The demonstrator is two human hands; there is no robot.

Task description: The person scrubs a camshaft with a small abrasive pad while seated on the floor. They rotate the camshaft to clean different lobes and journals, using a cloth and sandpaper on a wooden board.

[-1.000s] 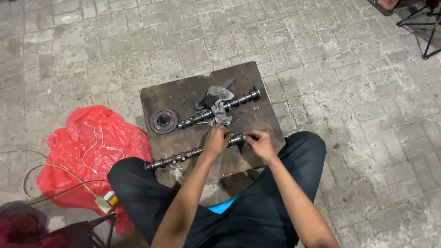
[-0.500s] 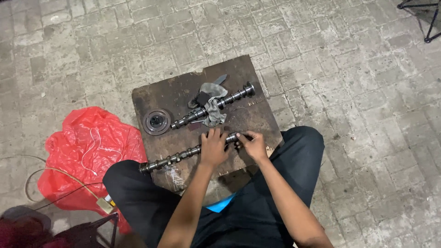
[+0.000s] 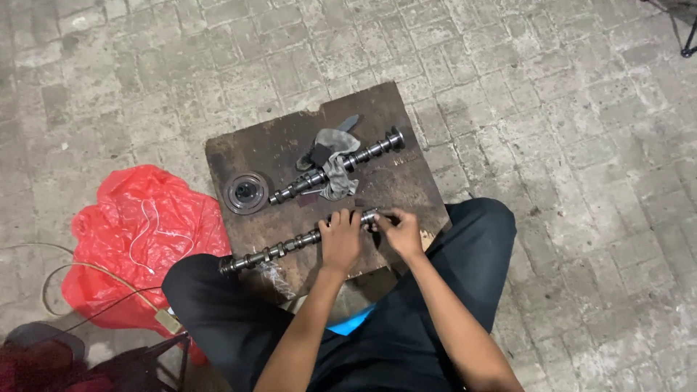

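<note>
A long metal camshaft (image 3: 279, 250) lies across the near edge of a dark wooden board (image 3: 406, 181) that rests on my lap. My left hand (image 3: 340, 238) grips the shaft near its middle. My right hand (image 3: 399, 231) closes around its right end. A second camshaft (image 3: 370, 152) lies farther back on the board, with a grey rag (image 3: 335, 170) draped over its middle. A round metal disc (image 3: 245, 192) sits at the board's left side.
A crumpled red plastic bag (image 3: 138, 232) lies on the paved floor to my left, with a thin cable (image 3: 65, 272) looping past it. Grey paving bricks (image 3: 552, 131) surround the board. A dark stand leg (image 3: 686, 40) shows at top right.
The view has shifted slightly. Both hands stay on the near camshaft, with the right hand still working at its right end.
</note>
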